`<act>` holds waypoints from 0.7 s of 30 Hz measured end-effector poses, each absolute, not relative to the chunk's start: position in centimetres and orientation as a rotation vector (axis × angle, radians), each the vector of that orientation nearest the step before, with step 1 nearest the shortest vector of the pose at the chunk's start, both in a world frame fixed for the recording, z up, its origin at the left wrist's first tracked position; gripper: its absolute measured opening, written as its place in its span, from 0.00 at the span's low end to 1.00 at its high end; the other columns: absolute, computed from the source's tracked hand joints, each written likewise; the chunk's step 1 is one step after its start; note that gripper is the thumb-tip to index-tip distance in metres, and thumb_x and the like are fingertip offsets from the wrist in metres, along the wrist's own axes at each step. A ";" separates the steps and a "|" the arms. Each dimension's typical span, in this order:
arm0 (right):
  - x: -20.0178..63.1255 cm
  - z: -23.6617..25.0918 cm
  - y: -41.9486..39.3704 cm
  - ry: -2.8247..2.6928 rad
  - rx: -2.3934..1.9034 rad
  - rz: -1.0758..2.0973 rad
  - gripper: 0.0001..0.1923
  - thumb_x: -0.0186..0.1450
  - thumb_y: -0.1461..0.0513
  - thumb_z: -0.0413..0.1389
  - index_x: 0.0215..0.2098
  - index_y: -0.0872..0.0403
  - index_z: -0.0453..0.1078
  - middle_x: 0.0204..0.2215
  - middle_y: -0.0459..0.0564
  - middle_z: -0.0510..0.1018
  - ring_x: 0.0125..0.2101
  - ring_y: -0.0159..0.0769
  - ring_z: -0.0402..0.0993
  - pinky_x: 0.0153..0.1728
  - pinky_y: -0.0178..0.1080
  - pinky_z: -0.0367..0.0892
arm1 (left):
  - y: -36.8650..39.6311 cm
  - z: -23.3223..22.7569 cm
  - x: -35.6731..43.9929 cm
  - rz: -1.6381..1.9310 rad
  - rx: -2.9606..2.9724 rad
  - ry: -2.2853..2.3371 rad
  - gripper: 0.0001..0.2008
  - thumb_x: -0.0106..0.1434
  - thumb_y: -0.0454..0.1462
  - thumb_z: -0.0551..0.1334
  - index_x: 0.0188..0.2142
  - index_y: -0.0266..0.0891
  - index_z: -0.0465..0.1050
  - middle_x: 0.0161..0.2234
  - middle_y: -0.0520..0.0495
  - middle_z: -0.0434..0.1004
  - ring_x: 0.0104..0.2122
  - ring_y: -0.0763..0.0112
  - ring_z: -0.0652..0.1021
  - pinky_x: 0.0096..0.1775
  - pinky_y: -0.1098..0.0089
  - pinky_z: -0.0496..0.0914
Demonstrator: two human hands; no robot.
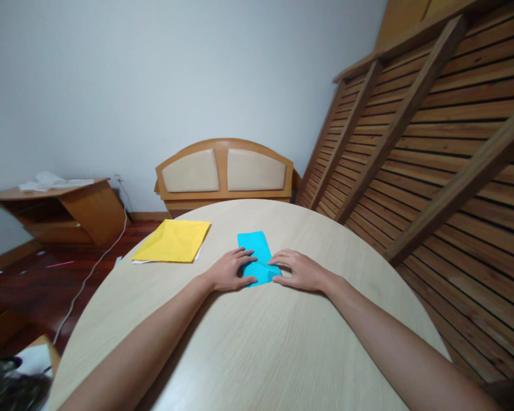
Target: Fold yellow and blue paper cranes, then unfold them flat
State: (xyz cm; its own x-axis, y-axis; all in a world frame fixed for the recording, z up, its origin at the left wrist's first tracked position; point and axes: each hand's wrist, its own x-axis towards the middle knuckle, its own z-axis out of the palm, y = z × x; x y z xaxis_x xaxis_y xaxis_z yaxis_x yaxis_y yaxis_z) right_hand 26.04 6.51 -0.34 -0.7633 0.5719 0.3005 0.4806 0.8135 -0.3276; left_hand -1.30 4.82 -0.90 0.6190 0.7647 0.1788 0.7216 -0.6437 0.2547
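A sheet of blue paper (pixel 257 242), with creases and a folded part near its lower right corner, lies on the round table in front of me. My left hand (pixel 231 270) rests on its left side, thumb and fingers spread and pressing on the surface. At the lower right edge, my right hand (pixel 300 270) has its thumb and fingertips around the folded corner of the same sheet. Part of the paper's left edge is hidden under my left fingers.
On the pale table (pixel 300 348), a stack of yellow paper (pixel 171 241) lies left of my hands, with white sheets beneath. Slatted wooden boards (pixel 411 142) lean along the right. Beyond the table stand a headboard (pixel 224 171) and a low cabinet (pixel 89 211). A cable (pixel 95 268) crosses the floor.
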 end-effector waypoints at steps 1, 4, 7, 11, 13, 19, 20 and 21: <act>26.0 -0.4 6.5 -2.605 -0.793 0.314 0.21 0.66 0.51 0.59 0.53 0.51 0.73 0.49 0.53 0.78 0.50 0.45 0.72 0.54 0.46 0.65 | 4.8 -0.9 -1.3 0.411 2.682 1.241 0.32 0.63 0.53 0.62 0.61 0.40 0.67 0.65 0.40 0.62 0.66 0.48 0.60 0.64 0.50 0.57; 25.7 -0.5 6.5 -2.594 -0.805 0.284 0.18 0.67 0.52 0.58 0.51 0.51 0.74 0.48 0.53 0.79 0.49 0.45 0.72 0.53 0.46 0.65 | 4.8 -0.9 -1.3 0.423 2.682 1.235 0.31 0.63 0.52 0.63 0.61 0.39 0.68 0.65 0.40 0.63 0.65 0.47 0.61 0.64 0.49 0.58; 25.5 -0.6 6.5 -2.587 -0.830 0.257 0.16 0.68 0.53 0.57 0.49 0.51 0.74 0.46 0.52 0.80 0.48 0.44 0.73 0.51 0.45 0.65 | 4.8 -1.0 -1.3 0.442 2.691 1.217 0.31 0.63 0.51 0.63 0.61 0.40 0.67 0.65 0.39 0.63 0.65 0.47 0.61 0.63 0.48 0.58; 25.5 -0.4 6.6 -2.574 -0.858 0.242 0.14 0.69 0.53 0.56 0.47 0.51 0.76 0.43 0.52 0.81 0.46 0.44 0.74 0.49 0.44 0.65 | 4.8 -1.0 -1.4 0.480 2.714 1.161 0.31 0.63 0.50 0.64 0.61 0.38 0.66 0.63 0.38 0.66 0.64 0.47 0.63 0.63 0.48 0.59; 25.6 -0.3 6.6 -2.565 -0.860 0.251 0.13 0.69 0.53 0.56 0.46 0.51 0.76 0.42 0.52 0.81 0.45 0.44 0.74 0.48 0.44 0.65 | 4.7 -0.9 -1.4 0.513 2.737 1.105 0.32 0.62 0.49 0.64 0.61 0.37 0.66 0.62 0.37 0.67 0.63 0.49 0.65 0.62 0.49 0.60; 26.1 0.1 6.6 -2.525 -0.910 0.284 0.13 0.70 0.54 0.53 0.42 0.53 0.75 0.38 0.53 0.80 0.40 0.42 0.74 0.44 0.42 0.66 | 4.5 -0.5 -1.4 0.608 2.797 1.016 0.32 0.60 0.45 0.64 0.62 0.37 0.63 0.62 0.34 0.66 0.60 0.52 0.70 0.60 0.53 0.65; 26.2 0.1 6.6 -2.519 -0.916 0.293 0.14 0.71 0.53 0.53 0.41 0.53 0.75 0.38 0.53 0.80 0.40 0.42 0.74 0.44 0.42 0.66 | 4.5 -0.5 -1.4 0.619 2.801 1.014 0.31 0.61 0.44 0.63 0.61 0.37 0.63 0.62 0.35 0.66 0.59 0.52 0.70 0.59 0.53 0.65; 26.2 0.1 6.6 -2.514 -0.918 0.305 0.14 0.71 0.53 0.52 0.41 0.53 0.75 0.38 0.53 0.80 0.40 0.42 0.73 0.44 0.42 0.66 | 4.4 -0.4 -1.3 0.630 2.804 1.012 0.30 0.61 0.43 0.63 0.61 0.37 0.63 0.61 0.35 0.67 0.59 0.53 0.71 0.59 0.53 0.66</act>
State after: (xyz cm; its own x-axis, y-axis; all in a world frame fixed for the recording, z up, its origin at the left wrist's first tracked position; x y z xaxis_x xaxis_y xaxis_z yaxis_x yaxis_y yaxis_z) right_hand 26.19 6.64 0.12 -0.6807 0.6536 0.3308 0.5556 0.7549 -0.3484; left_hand -1.33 4.44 -0.44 0.6944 0.6294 0.3487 0.5906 -0.7754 0.2236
